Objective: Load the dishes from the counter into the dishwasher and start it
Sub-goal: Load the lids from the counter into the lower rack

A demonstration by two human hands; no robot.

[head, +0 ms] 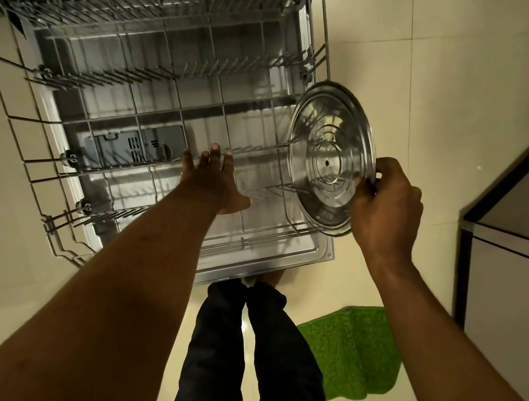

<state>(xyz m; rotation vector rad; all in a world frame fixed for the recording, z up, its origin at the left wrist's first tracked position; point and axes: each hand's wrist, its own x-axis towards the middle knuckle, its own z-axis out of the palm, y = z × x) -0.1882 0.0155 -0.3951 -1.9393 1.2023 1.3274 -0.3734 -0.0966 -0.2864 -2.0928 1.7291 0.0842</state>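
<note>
— Head view: what do we see when we look down?

— We see the dishwasher rack (pixel 158 120) pulled out over the open dishwasher door (pixel 264 257). The rack is made of grey wire and has rows of thin prongs. We see no dishes lying in it.

— Where is our plate?

— The shiny metal plate (pixel 331 157) is in our right hand (pixel 384 204). The plate stands almost on its edge, tilted, over the right side of the rack. It has round rings on it and a tiny hole in the middle.

— How do our fingers hold it?

— Our right fingers (pixel 361 192) are closed on the plate's near rim, thumb on one side and the others behind it. We cannot tell if the plate touches the wire yet.

— And the other hand?

— Our left hand (pixel 216 179) reaches out over the middle of the rack. Its fingers (pixel 215 154) are spread wide and hold nothing. The tips are right at a cross wire, but we cannot tell if they touch it.

— What else is there?

— Our legs in dark trousers (pixel 243 354) stand by the door. A green mat (pixel 350 354) lies on the pale floor (pixel 446 109) to our right. A dark-edged cabinet (pixel 527 266) is at the far right.
</note>
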